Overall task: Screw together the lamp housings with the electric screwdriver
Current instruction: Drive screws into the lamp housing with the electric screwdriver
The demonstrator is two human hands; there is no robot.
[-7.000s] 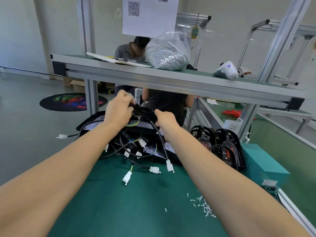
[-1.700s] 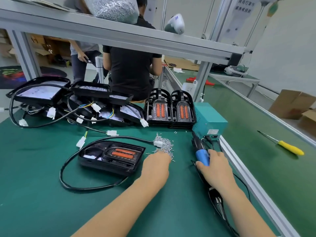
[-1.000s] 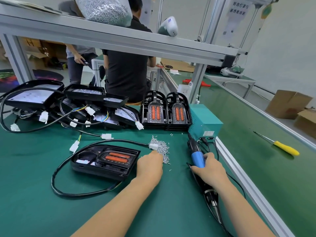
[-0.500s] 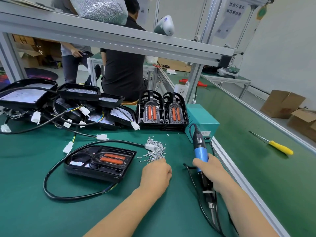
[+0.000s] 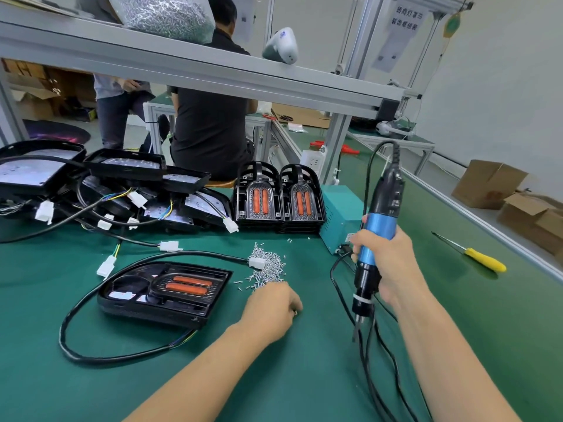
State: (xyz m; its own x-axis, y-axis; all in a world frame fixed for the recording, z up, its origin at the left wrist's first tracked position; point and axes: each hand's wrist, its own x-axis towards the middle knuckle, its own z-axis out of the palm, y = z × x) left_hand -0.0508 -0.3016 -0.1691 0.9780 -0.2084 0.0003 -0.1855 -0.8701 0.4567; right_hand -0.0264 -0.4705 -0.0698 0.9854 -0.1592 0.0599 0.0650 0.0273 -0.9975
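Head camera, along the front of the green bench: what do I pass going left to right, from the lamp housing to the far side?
lamp housing → pile of screws → left hand → electric screwdriver, gripped by the right hand → yellow-handled screwdriver

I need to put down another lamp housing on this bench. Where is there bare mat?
Bare mat lies in front of the lamp housing and its looped cable, near the bench's front edge. Crowded: the back-left pile of housings, the screws, and between both hands.
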